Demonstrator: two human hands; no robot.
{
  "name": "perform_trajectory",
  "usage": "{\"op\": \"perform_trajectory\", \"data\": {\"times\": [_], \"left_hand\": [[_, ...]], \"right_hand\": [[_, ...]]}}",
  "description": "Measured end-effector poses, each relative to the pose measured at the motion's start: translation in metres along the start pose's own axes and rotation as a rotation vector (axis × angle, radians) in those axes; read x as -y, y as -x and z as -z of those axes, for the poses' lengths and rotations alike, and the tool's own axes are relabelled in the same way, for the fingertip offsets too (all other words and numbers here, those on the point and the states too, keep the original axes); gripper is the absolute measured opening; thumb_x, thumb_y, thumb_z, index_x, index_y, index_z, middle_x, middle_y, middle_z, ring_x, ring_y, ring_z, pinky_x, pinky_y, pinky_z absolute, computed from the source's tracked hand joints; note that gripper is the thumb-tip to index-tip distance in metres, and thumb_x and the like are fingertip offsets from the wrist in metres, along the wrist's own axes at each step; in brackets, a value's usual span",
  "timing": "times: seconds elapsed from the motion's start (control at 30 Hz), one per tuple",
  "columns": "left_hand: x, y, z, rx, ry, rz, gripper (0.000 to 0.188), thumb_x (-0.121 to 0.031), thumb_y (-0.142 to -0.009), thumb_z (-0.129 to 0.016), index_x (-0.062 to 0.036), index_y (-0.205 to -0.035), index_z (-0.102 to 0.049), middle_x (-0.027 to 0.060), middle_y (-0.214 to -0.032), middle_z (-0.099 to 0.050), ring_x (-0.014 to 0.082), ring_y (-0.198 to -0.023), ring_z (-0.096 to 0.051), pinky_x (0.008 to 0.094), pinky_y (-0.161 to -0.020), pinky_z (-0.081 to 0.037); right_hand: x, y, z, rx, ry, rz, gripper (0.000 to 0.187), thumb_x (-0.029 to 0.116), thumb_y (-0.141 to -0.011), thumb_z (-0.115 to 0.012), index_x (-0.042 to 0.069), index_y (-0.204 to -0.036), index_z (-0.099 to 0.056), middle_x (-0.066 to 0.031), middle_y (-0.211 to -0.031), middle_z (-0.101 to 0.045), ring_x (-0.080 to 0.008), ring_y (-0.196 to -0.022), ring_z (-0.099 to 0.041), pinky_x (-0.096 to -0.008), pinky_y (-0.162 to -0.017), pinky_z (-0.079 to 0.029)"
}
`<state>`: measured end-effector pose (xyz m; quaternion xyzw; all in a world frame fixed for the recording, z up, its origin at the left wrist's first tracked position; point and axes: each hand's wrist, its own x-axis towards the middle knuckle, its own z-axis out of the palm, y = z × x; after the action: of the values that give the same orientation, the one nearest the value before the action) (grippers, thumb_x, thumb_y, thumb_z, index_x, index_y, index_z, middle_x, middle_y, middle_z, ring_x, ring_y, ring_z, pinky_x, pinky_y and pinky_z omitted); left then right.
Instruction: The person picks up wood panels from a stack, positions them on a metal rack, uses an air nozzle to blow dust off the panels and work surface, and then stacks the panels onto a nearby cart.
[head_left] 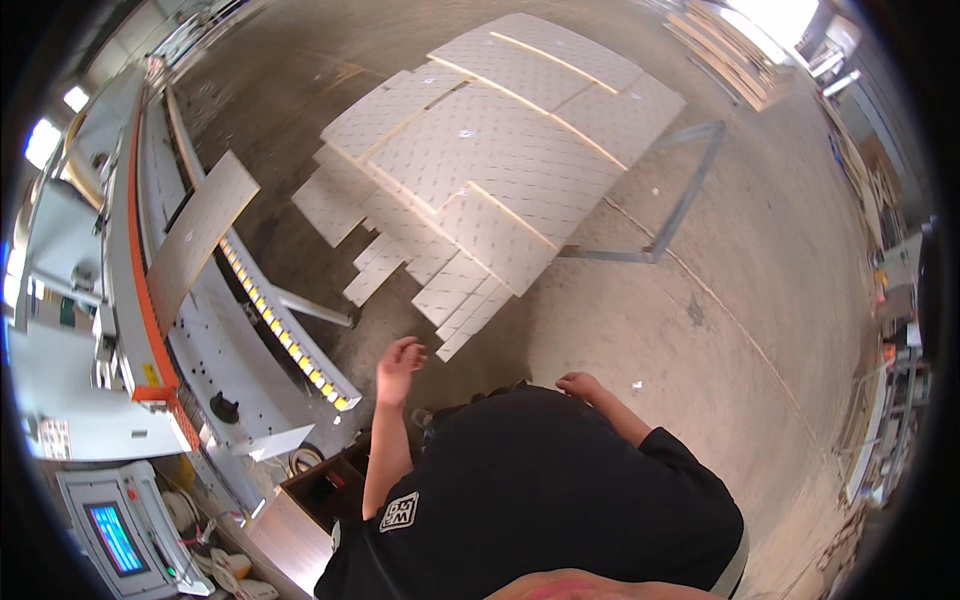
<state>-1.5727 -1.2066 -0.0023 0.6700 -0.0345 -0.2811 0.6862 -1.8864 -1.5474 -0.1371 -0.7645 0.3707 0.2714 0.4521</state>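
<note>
My left hand [402,360] hangs in the air with its fingers loosely bent and apart, nothing in them. It is nearest to the near ends of the narrow board strips [470,318] at the front of a large stack of grey patterned panels [500,125], and does not touch them. Low at my right side is my right hand [578,384], partly hidden by my body. Its fingers are slightly bent and appear to hold nothing. On the left, one loose panel [205,230] lies across the long machine with an orange edge strip [150,300].
A row of yellow-and-white rollers [275,320] runs along the machine's side. A control panel with a lit screen [118,538] stands at the lower left, beside a brown cabinet [300,530]. A grey metal frame [655,250] juts out right of the stack. Boards [735,50] lie at the far right.
</note>
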Motion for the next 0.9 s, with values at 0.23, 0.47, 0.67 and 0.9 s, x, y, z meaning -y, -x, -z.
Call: {"op": "perform_trajectory", "data": {"times": [0.23,0.47,0.67,0.9], "left_hand": [[-0.017,-0.053,-0.133,0.497,-0.264,0.151,0.033,-0.019,-0.101,-0.065,0.0033,-0.125,-0.063,0.0079,-0.105,-0.073,0.0132,-0.088,-0.068,0.0259,-0.081,-0.053],[0.013,-0.143,-0.188,0.489,-0.365,0.268,0.031,-0.019,-0.101,-0.060,0.0027,-0.123,-0.063,0.0095,-0.099,-0.072,0.0135,-0.080,-0.068,0.0272,-0.072,-0.054],[0.024,-0.203,-0.354,0.743,-0.573,0.134,0.028,-0.020,-0.098,-0.062,0.0008,-0.117,-0.067,0.0077,-0.094,-0.074,0.0140,-0.076,-0.068,0.0299,-0.074,-0.055],[0.000,-0.226,-0.581,0.975,-0.529,0.015,0.031,-0.023,-0.098,-0.065,-0.0002,-0.119,-0.067,0.0067,-0.091,-0.073,0.0145,-0.080,-0.068,0.0315,-0.077,-0.054]], "right_hand": [[-0.120,-0.001,0.048,-0.216,-0.504,-0.124,0.030,0.028,-0.090,-0.066,0.005,-0.104,-0.079,-0.0091,-0.087,-0.077,-0.0180,-0.074,-0.073,-0.0322,-0.071,-0.056],[-0.113,0.046,0.073,-0.319,-0.300,-0.304,0.031,0.035,-0.091,-0.068,0.005,-0.088,-0.079,-0.0115,-0.082,-0.076,-0.0183,-0.074,-0.073,-0.0335,-0.068,-0.055],[-0.168,0.080,0.111,-0.611,-0.466,-0.370,0.049,0.052,-0.091,-0.064,0.004,-0.086,-0.077,-0.0132,-0.084,-0.076,-0.0282,-0.080,-0.073,-0.0414,-0.072,-0.055],[-0.316,0.042,0.148,-0.736,-0.282,-0.417,0.058,0.057,-0.092,-0.055,0.002,-0.094,-0.075,-0.0218,-0.096,-0.074,-0.0401,-0.098,-0.069,-0.0483,-0.089,-0.052]]}}
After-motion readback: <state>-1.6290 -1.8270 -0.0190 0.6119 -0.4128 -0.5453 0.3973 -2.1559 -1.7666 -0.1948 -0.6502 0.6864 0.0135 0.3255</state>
